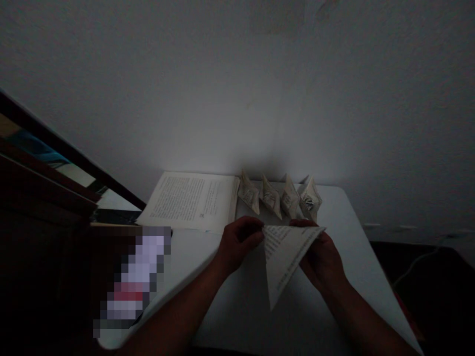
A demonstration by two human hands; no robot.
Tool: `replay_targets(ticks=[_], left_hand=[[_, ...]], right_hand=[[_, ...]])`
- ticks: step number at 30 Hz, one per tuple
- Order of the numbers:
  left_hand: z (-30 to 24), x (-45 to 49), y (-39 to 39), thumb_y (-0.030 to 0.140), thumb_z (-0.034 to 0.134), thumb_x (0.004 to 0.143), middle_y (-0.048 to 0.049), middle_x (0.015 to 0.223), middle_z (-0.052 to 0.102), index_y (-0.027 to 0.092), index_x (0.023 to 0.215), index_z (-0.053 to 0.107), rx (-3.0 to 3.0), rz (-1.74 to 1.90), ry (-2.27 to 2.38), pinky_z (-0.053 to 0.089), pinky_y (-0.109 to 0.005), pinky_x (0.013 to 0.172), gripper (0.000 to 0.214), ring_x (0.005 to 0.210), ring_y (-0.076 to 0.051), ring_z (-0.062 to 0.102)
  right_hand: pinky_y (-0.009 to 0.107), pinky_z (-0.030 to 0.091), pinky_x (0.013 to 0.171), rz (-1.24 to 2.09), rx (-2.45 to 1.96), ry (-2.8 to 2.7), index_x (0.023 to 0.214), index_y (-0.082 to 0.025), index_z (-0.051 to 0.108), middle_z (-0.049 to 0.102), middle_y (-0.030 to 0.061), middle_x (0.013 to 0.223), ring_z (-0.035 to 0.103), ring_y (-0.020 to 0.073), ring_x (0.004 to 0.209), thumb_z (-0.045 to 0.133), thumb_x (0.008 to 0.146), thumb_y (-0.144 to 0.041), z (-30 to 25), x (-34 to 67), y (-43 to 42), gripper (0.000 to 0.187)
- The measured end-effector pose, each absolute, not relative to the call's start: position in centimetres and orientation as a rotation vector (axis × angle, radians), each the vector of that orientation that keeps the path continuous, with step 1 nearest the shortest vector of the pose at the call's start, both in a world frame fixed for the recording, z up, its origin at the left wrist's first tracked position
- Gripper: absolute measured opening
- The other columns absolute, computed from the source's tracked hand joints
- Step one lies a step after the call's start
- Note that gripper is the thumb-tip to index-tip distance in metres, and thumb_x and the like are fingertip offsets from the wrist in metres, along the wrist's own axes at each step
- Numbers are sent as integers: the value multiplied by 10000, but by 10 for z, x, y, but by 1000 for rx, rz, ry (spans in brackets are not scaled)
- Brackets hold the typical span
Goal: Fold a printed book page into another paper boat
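Between my two hands is a sheet of printed paper point(285, 254) folded into a triangle, with one point hanging down toward me. My left hand point(241, 242) pinches its upper left corner between thumb and fingers. On the other side, my right hand point(324, 259) grips the right edge, its fingers partly hidden behind the paper. Just beyond the folded paper, several paper boats point(290, 198) of the same printed paper stand in a row on the white table point(334, 202).
An open book point(181, 198) with printed pages lies at the table's back left, close to the boats. A pixelated object point(135, 277) rests along the left edge. The wall point(237, 99) rises right behind the table. A thin cable point(415, 267) runs at the right.
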State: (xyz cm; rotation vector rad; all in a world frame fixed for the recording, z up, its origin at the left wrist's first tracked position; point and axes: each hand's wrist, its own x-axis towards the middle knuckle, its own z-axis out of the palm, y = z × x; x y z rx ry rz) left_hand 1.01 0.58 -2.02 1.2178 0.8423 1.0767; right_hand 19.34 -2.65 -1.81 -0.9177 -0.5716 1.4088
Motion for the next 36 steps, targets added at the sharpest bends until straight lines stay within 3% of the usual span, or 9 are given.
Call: replay_targets(ticks=[5,12,21,28,32,36], left_hand=[[-29,15,8,310,700,687,3,725,573,171,1017,607,945,1084,699,393,-231,500,369,529,-88,498],[-26,17,5,353,738,652,-53,742,645,128,888,692,818,979,757,416,-296,651,329,651,-141,573],[-22,19,6,352,816,539,-51,689,644,114,795,699,642,1038,721,410,-296,655,369,643,-149,579],[-19,18,9,297,763,633,-29,757,580,110,641,671,601,1086,544,401,-261,613,209,661,-127,549],[-19,18,8,314,723,685,-30,717,566,108,661,669,643,1034,517,400,-265,615,215,648,-129,542],[-18,17,7,361,786,590,-37,739,599,126,760,694,636,1057,562,414,-288,645,305,681,-152,562]], right_hand=[[301,515,671,1469,-862,-519,816,-211,678,704,13,754,653,183,691,761,581,-195,-18,191,-26,249],[379,490,784,1559,-838,-479,814,-216,677,704,9,793,657,204,749,712,633,-169,-16,184,-29,189],[397,478,794,1654,-809,-404,832,-215,668,705,19,809,651,223,783,736,602,-217,-16,177,-31,240],[372,481,764,1702,-848,-456,819,-195,675,711,32,784,653,215,759,750,599,-246,-13,173,-32,238],[391,485,759,1699,-907,-456,700,-179,660,692,18,667,652,237,736,787,523,-214,-11,170,-33,222],[401,488,739,1670,-941,-390,692,-189,658,691,9,654,645,222,663,778,545,-263,-12,174,-32,204]])
